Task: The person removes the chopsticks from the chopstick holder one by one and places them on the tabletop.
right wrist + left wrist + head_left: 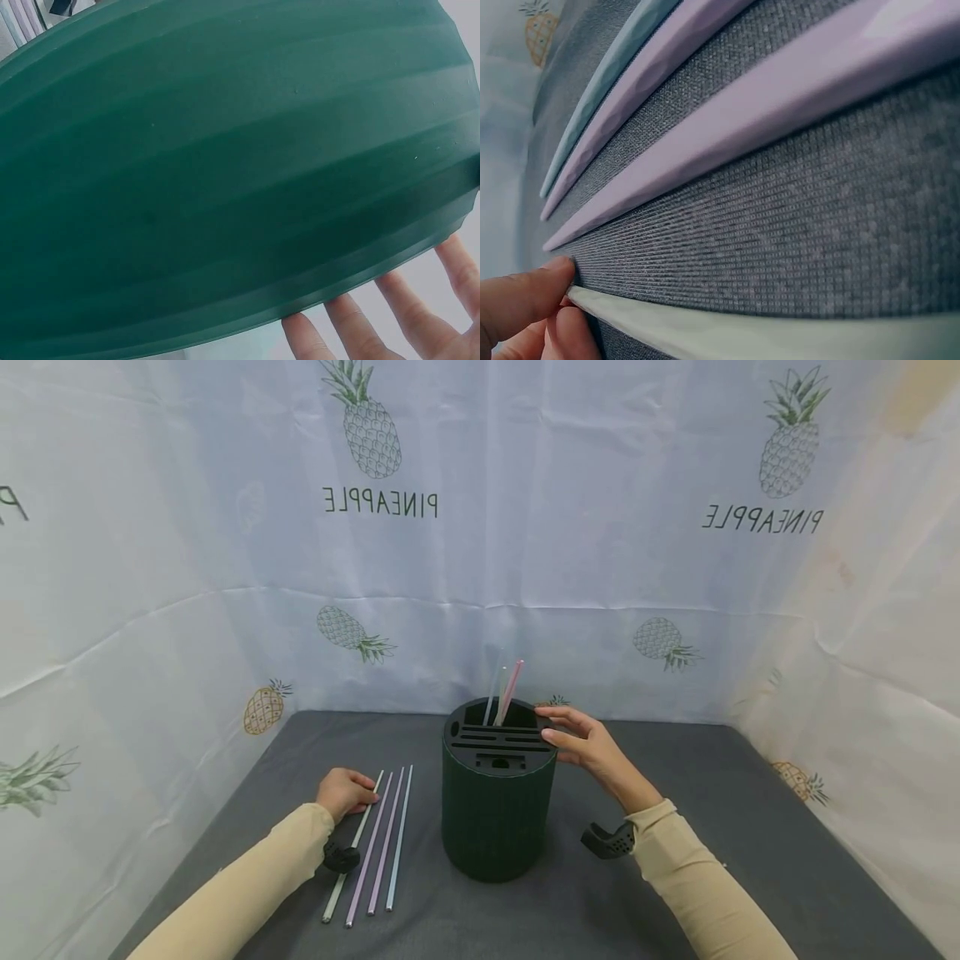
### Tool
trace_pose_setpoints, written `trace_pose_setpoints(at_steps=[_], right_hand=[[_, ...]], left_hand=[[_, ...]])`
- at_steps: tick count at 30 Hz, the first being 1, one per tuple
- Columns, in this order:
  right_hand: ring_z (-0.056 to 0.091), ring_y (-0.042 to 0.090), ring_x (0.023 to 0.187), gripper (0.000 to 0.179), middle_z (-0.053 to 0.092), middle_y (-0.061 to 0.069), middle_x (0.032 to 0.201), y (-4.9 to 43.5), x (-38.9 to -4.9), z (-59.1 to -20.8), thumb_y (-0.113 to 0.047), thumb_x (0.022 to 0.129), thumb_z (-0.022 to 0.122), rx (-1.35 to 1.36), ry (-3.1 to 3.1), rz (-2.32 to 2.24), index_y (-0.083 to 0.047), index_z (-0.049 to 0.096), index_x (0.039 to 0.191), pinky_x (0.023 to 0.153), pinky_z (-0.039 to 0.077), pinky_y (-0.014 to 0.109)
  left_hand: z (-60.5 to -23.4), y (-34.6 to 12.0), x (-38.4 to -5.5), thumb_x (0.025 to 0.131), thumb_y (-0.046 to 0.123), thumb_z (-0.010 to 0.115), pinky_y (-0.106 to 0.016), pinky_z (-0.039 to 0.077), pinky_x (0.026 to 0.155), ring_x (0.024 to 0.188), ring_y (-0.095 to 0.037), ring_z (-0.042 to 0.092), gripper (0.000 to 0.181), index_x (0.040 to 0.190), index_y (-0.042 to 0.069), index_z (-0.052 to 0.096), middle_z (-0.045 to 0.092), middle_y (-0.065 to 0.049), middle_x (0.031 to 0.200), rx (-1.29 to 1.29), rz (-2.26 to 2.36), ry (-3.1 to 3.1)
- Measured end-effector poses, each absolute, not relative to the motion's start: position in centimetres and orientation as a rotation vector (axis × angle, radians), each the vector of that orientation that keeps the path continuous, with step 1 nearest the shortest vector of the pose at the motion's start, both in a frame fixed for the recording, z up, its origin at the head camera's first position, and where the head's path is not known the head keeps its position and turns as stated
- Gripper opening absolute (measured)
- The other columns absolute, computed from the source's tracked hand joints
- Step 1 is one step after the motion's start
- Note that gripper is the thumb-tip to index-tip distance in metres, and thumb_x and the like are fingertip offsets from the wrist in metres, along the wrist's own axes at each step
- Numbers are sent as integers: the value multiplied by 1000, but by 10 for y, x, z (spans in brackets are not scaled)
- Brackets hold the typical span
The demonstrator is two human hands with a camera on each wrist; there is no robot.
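Grip pinched closed, a person's left hand (347, 792) holds the thin tip of a pale green chopstick (795, 336) on the desk (697, 768), left of a dark green holder (495, 818) whose rim the right hand (588, 747) touches, fingers spread. Likely light, stiff and slick, the chopstick suits a mid-length hold.

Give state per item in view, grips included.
Left grip, pinching pale green stick
Pale green stick, pinched at far end
Right grip, touching dark green holder near top
Dark green holder, upright
Sticks in holder, leaning
Two purple sticks, lying on table
Blue stick, lying on table
Curtain, hanging, creased
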State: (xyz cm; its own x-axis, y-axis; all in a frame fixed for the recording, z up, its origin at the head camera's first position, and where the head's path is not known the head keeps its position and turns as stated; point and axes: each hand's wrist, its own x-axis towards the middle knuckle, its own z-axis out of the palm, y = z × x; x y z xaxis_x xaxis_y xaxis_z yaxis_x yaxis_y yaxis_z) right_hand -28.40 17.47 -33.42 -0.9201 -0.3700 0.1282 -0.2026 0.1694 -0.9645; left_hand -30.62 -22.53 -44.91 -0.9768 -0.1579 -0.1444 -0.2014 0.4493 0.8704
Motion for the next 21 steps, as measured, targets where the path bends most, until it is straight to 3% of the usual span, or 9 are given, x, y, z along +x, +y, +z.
trace_pose_setpoints(at_steps=[7, 13, 17, 21], right_hand=[[26, 33, 144, 52, 29, 8, 156, 175, -284, -334, -30, 96, 62, -577, 2298, -1858, -15, 47, 143, 106, 37, 62], [25, 33, 144, 52, 29, 7, 157, 173, -284, -335, -30, 96, 62, -575, 2296, -1856, -15, 47, 143, 106, 38, 61], [25, 33, 145, 51, 29, 7, 157, 174, -284, -336, -30, 96, 62, -586, 2294, -1854, -15, 47, 143, 106, 37, 61], [25, 33, 144, 50, 29, 7, 156, 175, -285, -337, -30, 97, 60, -605, 2304, -1849, -16, 47, 143, 106, 38, 61]], left_hand=[[-446, -225, -303, 77, -5, 75, -27, 58, 58, 63, -11, 62, 26, 101, -11, 67, 67, -19, 91, -328, 1605, 2619], [-433, -228, -298, 83, -2, 71, -27, 58, 62, 72, -12, 65, 35, 114, -13, 60, 68, -18, 98, -301, 1720, 2520], [-407, -227, -298, 90, 7, 68, -29, 59, 73, 80, -11, 66, 42, 127, -8, 55, 66, -16, 111, -266, 1831, 2438], [-363, -219, -299, 94, 16, 66, -29, 57, 87, 87, -3, 63, 50, 138, 0, 49, 62, -8, 119, -168, 1977, 2311]])
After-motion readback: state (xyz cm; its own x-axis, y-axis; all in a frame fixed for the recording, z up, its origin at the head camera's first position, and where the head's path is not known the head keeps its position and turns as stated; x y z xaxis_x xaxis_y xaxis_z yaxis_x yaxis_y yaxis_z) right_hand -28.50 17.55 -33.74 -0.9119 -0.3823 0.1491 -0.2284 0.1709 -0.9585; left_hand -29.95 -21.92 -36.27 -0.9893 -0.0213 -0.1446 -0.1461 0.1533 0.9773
